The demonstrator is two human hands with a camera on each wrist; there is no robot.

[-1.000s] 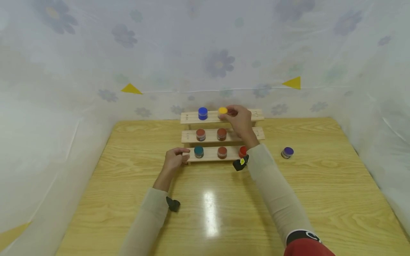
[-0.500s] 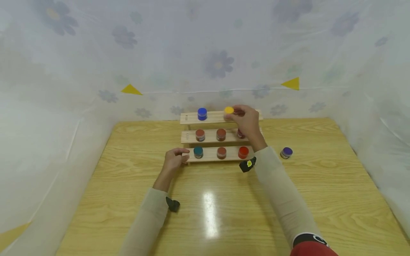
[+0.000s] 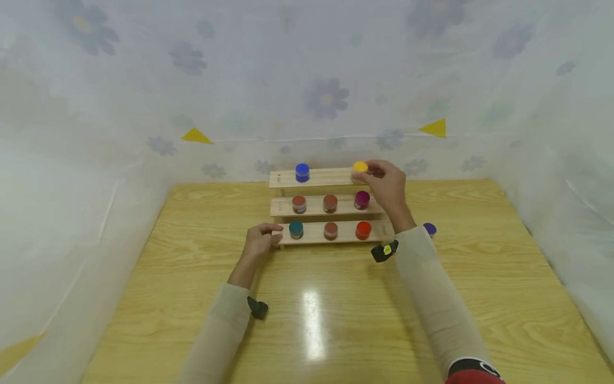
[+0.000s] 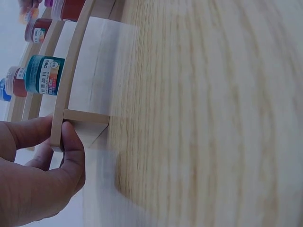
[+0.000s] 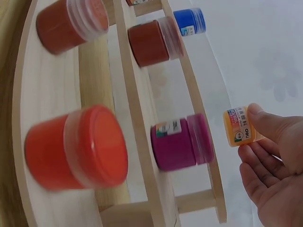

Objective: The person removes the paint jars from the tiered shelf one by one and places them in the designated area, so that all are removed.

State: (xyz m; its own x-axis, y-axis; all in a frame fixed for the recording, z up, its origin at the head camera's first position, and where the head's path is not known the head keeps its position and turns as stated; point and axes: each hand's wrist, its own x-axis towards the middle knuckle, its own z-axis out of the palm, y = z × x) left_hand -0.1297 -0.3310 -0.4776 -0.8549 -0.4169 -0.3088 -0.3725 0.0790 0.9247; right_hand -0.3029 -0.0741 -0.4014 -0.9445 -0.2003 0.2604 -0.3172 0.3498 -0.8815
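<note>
A three-step wooden rack (image 3: 316, 205) stands at the back of the table, with small paint jars on its steps. My right hand (image 3: 389, 184) pinches a yellow paint jar (image 5: 237, 126) between thumb and fingers, close over the right part of the top step. With thumb and fingers my left hand (image 4: 52, 165) grips the left end of the bottom step. Near that hand sits a teal paint jar (image 4: 43, 74). A blue paint jar (image 3: 302, 173) is on the top step's left; a magenta paint jar (image 5: 182, 142) and a red paint jar (image 5: 75, 147) sit on the lower steps.
Several brown-red jars (image 3: 330, 203) share the lower two steps. A purple jar (image 3: 429, 230) stands on the table to the right, partly behind the right sleeve. Behind the rack hangs a flowered white sheet (image 3: 240, 96).
My right hand has carried the yellow jar rightward along the top step, uncovering the magenta jar. The sleeve now partly covers the purple jar. My left hand stays on the rack's end.
</note>
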